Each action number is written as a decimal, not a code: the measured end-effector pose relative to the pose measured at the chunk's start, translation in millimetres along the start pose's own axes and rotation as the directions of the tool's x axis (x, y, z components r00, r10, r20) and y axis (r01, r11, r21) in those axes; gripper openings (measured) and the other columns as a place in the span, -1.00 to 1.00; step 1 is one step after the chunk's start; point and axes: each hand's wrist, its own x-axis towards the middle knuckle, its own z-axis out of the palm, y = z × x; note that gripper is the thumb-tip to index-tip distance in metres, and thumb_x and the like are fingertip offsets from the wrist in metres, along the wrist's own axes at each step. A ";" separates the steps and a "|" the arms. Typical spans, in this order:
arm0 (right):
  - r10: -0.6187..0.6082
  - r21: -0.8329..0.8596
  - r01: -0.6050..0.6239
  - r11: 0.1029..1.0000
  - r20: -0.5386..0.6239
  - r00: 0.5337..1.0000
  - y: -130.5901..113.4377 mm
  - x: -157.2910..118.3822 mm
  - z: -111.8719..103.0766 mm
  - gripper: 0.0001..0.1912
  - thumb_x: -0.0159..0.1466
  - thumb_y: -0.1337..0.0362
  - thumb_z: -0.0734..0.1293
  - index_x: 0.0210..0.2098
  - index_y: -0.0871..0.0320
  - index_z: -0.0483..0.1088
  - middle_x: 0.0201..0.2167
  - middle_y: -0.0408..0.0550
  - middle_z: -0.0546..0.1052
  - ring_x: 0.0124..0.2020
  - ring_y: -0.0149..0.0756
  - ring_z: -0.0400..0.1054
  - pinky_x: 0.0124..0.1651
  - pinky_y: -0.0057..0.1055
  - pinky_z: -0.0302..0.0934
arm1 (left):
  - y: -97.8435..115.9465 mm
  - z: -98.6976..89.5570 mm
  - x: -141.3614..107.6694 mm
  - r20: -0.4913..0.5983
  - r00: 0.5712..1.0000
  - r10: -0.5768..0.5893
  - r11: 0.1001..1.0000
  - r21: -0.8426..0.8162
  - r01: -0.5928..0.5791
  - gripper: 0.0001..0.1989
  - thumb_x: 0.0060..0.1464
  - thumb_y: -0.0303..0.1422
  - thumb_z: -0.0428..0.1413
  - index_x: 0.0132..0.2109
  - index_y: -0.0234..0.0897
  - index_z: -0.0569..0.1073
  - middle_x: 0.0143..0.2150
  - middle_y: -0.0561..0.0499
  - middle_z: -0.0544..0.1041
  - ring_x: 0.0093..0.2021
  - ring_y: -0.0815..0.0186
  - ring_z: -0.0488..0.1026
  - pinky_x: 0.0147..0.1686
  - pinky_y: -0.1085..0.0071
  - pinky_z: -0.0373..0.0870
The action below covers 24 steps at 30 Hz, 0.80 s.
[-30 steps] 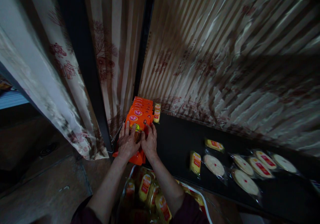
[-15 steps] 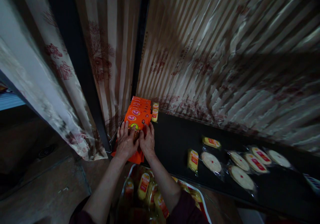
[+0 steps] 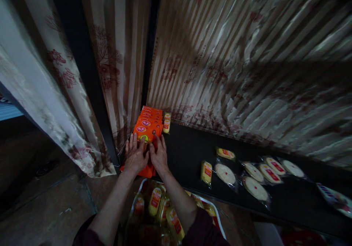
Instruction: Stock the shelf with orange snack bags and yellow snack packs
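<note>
Bright orange packets (image 3: 150,125) lie overlapping in a row, printed fronts showing, left of and below the frame's centre, the lowest partly covered.

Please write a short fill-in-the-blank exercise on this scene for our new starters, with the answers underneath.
1. The left hand and right hand touch packets coloured ____.
2. Of the two, the ____ hand is closer to the small yellow pack beside the packets.
3. The container in front of the shelf has a rim coloured ____.
4. The round pale item nearest the hands has a central dot coloured ____.

Missing words: orange; right; white; red.
</note>
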 end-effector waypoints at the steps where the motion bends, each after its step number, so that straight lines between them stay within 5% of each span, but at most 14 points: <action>1: 0.004 -0.005 -0.004 1.000 -0.003 1.000 -0.2 -2.4 -1.6 -0.45 0.28 0.14 0.16 0.21 0.25 0.21 0.33 0.18 0.06 0.34 -0.08 -0.05 0.30 -0.07 -0.03 | 0.4 0.3 -0.5 -0.010 1.000 0.009 1.000 0.000 -0.009 -0.44 0.11 -0.26 0.03 0.24 -0.37 0.25 0.37 -0.33 0.01 0.38 -0.03 -0.13 0.28 -0.03 -0.10; 10: 0.021 0.035 -0.018 0.999 -0.091 0.996 1.1 -25.0 -31.4 -0.46 0.31 0.04 0.09 0.14 0.25 0.28 0.25 0.20 0.20 0.29 -0.12 0.04 0.28 -0.06 -0.01 | 4.7 6.5 -3.7 -0.055 0.998 0.034 0.999 -0.037 -0.036 -0.42 0.13 -0.18 0.01 0.24 -0.36 0.25 0.37 -0.30 0.04 0.38 -0.06 -0.14 0.29 -0.07 -0.12; 15: -0.010 0.062 0.021 0.998 -0.161 0.987 -5.2 -50.9 -60.9 -0.52 0.31 0.07 0.10 0.08 0.23 0.32 0.20 0.19 0.27 0.23 -0.15 0.14 0.25 -0.09 0.06 | 7.0 0.0 -14.9 -0.170 0.983 0.070 0.988 -0.125 -0.092 -0.44 0.13 -0.19 0.02 0.21 -0.39 0.28 0.35 -0.29 0.10 0.38 -0.05 -0.12 0.27 -0.05 -0.03; 19: -0.036 0.077 0.050 0.996 -0.175 0.984 -7.0 -86.0 -84.6 -0.58 0.29 0.15 0.13 0.04 0.21 0.34 0.15 0.17 0.32 0.19 -0.19 0.20 0.18 -0.15 0.15 | 21.5 -2.8 -50.1 -0.238 0.962 0.132 0.946 -0.261 -0.194 -0.60 0.20 -0.36 -0.08 0.14 -0.38 0.35 0.27 -0.22 0.26 0.35 0.10 0.02 0.25 0.06 0.13; 24: 0.066 0.117 -0.042 0.992 -0.204 0.977 4.9 -139.5 -109.4 -0.63 0.25 0.22 0.15 -0.02 0.21 0.38 0.05 0.15 0.43 0.06 -0.20 0.33 0.14 -0.15 0.19 | 52.6 -6.4 -132.7 -0.134 0.963 0.235 0.886 -0.378 -0.269 -0.62 0.17 -0.51 -0.14 0.07 -0.31 0.40 0.17 -0.15 0.39 0.23 0.25 0.26 0.20 0.17 0.26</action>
